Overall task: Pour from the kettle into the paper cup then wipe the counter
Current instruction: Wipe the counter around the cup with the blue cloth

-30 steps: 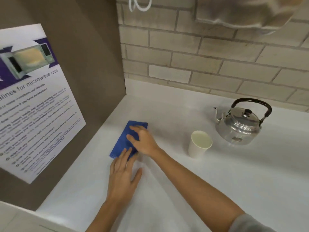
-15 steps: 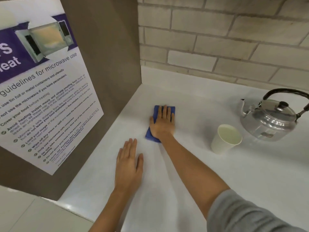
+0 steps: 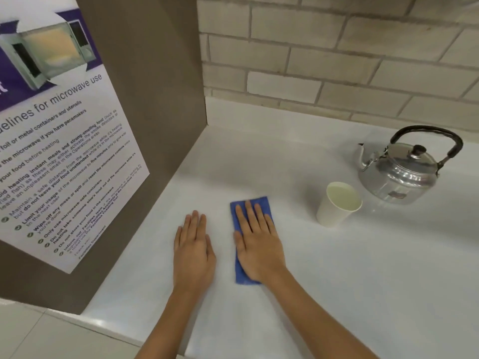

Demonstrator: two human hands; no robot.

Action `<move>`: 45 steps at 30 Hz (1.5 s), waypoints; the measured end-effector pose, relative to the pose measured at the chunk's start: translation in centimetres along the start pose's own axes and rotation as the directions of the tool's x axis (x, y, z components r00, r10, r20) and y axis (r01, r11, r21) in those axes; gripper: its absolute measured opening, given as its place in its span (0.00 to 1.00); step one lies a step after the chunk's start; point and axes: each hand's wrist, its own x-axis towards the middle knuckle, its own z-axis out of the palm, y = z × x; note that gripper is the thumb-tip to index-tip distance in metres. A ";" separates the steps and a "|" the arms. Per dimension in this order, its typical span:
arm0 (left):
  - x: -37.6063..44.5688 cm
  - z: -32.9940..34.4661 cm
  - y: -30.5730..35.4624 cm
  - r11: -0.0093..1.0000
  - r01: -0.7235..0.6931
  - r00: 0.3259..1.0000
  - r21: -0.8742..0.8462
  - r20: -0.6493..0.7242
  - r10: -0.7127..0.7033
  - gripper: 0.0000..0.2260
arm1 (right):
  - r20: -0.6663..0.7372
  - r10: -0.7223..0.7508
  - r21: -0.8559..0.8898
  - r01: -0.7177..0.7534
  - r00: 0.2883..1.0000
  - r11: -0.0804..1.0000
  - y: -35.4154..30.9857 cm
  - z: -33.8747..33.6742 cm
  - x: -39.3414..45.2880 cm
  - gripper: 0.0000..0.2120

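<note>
While flat on counter (image 3: pixel 337 281): both hands, right hand (image 3: pixel 259 244) atop cloth (image 3: pixel 239 277).

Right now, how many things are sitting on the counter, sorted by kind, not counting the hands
Kettle: 1
Paper cup: 1
Blue cloth: 1, flat under the right hand
Total: 3
</note>
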 end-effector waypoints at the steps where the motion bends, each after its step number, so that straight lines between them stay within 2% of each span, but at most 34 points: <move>1: 0.0 0.0 -0.1 1.000 0.000 1.000 0.000 0.003 0.000 0.22 | 0.005 -0.007 -0.004 0.007 1.000 1.000 0.1 0.1 -1.3 0.28; 3: 0.0 0.0 -0.1 1.000 -0.002 1.000 -0.005 0.009 0.002 0.22 | 0.015 0.026 -0.038 -0.026 1.000 0.999 1.1 -0.2 -0.9 0.29; 6: 0.0 0.1 0.1 1.000 -0.003 1.000 -0.008 0.004 0.003 0.22 | -0.001 0.185 -0.080 -0.184 0.983 0.980 2.7 -1.2 4.8 0.30; 8: 0.0 0.2 0.2 1.000 0.005 1.000 0.009 0.000 -0.005 0.22 | 0.050 0.258 -0.068 -0.254 0.965 0.965 3.0 -1.9 8.8 0.30; 10: 0.0 0.2 0.3 1.000 0.013 1.000 0.020 -0.004 -0.013 0.22 | 0.101 0.205 -0.067 -0.199 0.974 0.978 2.1 -1.8 10.6 0.30; 12: 0.0 0.2 0.4 1.000 0.012 1.000 0.018 -0.005 -0.012 0.22 | 0.115 0.082 -0.059 -0.076 0.990 0.995 0.7 -1.2 9.9 0.29; 15: 0.0 0.1 0.3 1.000 0.009 1.000 0.022 0.003 -0.009 0.22 | 0.087 -0.062 -0.030 0.065 0.994 0.997 -0.4 -0.4 5.1 0.28; 17: 0.0 0.0 0.1 1.000 0.004 1.000 0.016 0.008 -0.004 0.22 | 0.044 -0.069 -0.018 0.069 0.997 0.997 0.1 -0.2 1.6 0.27; 20: 0.0 -0.1 0.0 1.000 -0.010 1.000 -0.009 0.007 0.010 0.21 | -0.028 0.142 -0.070 -0.144 0.989 0.987 2.8 -0.9 0.5 0.29; 23: 0.0 0.1 0.0 1.000 -0.012 1.000 -0.008 0.001 0.012 0.21 | -0.013 0.373 -0.070 -0.373 0.928 0.925 5.3 -2.3 4.9 0.29; 26: 0.1 0.3 0.1 1.000 0.006 1.000 0.004 -0.014 -0.006 0.21 | 0.053 0.450 -0.030 -0.449 0.891 0.893 5.8 -3.0 10.0 0.28; 28: 0.1 0.4 0.3 1.000 0.016 1.000 0.007 -0.022 -0.016 0.21 | 0.080 0.381 -0.061 -0.377 0.921 0.924 4.9 -2.7 11.4 0.28; 30: 0.2 0.4 0.3 1.000 0.019 0.999 0.005 -0.026 -0.019 0.21 | 0.077 0.251 -0.070 -0.246 0.965 0.967 3.3 -2.1 10.5 0.27; 32: 0.2 0.3 0.2 1.000 0.015 0.999 -0.003 -0.028 -0.015 0.21 | 0.053 0.101 -0.054 -0.098 0.993 0.994 1.2 -1.1 7.0 0.27; 35: 0.3 0.1 -0.1 1.000 0.007 1.000 -0.020 -0.013 -0.007 0.21 | 0.061 -0.070 -0.015 0.071 0.996 0.997 0.2 -0.4 -0.2 0.27; 37: 0.3 0.0 -0.2 0.999 0.004 1.000 -0.033 -0.007 -0.004 0.21 | 0.055 -0.033 -0.034 0.035 0.998 0.999 2.5 -1.2 -1.8 0.27; 41: 0.2 -0.1 0.1 1.000 0.007 1.000 0.002 -0.010 -0.007 0.21 | 0.035 0.169 -0.098 -0.165 0.985 0.981 4.5 -2.9 2.1 0.26; 43: 0.1 0.0 0.5 0.999 0.011 1.000 0.035 -0.011 -0.011 0.21 | 0.054 0.142 -0.080 -0.137 0.988 0.987 2.7 -2.7 3.3 0.26; 45: 0.1 0.1 0.6 0.999 0.013 1.000 0.044 -0.007 -0.013 0.21 | 0.071 0.043 -0.065 -0.039 0.997 0.997 0.7 -1.6 1.7 0.26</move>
